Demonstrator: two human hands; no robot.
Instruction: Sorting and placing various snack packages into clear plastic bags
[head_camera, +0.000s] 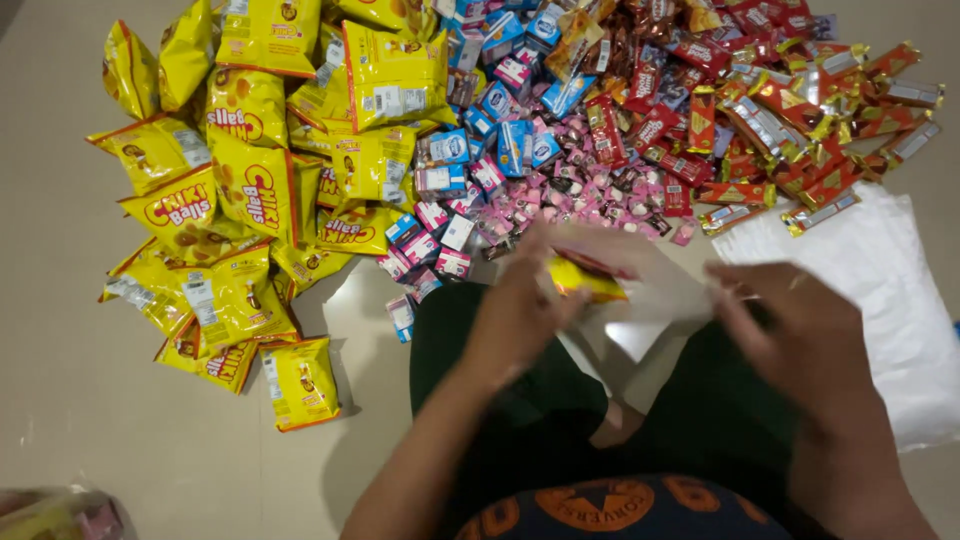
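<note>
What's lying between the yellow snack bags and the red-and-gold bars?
In the head view, small blue-and-white cartons and tiny pink sweets fill the stretch between the yellow snack bags and red-and-gold bars.

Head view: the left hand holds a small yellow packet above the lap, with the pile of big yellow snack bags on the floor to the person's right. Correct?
Not quite. In the head view the yellow snack bags lie to the person's left, not right. The left hand does hold the small yellow packet above the lap.

The single head-worn camera looks steeply down from close above the seated person's lap, facing the floor (60, 400) far ahead.
</note>
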